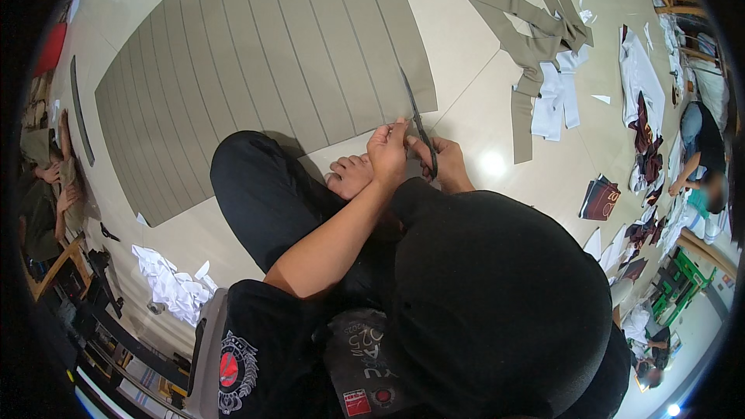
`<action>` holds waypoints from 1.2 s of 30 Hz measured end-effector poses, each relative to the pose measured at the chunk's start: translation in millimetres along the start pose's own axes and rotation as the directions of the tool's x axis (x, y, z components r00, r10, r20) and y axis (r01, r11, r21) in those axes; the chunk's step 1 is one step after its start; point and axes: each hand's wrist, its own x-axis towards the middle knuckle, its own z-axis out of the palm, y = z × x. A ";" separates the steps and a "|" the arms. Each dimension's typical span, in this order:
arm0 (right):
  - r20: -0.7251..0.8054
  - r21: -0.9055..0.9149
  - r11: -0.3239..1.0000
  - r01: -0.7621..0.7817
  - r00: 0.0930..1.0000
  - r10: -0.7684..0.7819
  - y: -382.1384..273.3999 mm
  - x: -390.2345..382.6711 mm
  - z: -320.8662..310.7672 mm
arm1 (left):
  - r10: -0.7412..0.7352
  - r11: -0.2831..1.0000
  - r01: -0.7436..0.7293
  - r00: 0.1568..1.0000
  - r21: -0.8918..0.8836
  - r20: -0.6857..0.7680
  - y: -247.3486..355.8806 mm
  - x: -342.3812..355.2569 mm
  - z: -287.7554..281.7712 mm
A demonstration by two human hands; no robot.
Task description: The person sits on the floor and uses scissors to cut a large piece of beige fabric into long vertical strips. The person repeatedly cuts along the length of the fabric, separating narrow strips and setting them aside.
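Note:
A large piece of olive-tan cloth (256, 54) marked with several long dark lines lies spread on the floor in front of me. My right hand (446, 161) is closed round the handles of dark scissors (414, 105), whose blades reach forward over the cloth near its right edge. Right beside the blades, my left hand (388, 149) has its fingers pinched together at the cloth's near edge. Whether it grips the cloth itself is hard to see. Under my left wrist a bare foot (350, 177) rests by the near edge.
Cut olive strips (535, 39) and white pieces (555, 97) lie in a heap to the right. A dark curved strip (80, 109) is at far left, with crumpled white cloth (167, 283) nearer. A co-worker (705, 147) sits at far right; another person's hands (66, 194) show at left.

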 end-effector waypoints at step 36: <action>0.055 0.065 0.998 0.022 0.998 -0.025 -26.9 2.0 3.6 | 0.084 0.992 -0.086 0.996 0.097 0.024 1.9 1.1 -2.1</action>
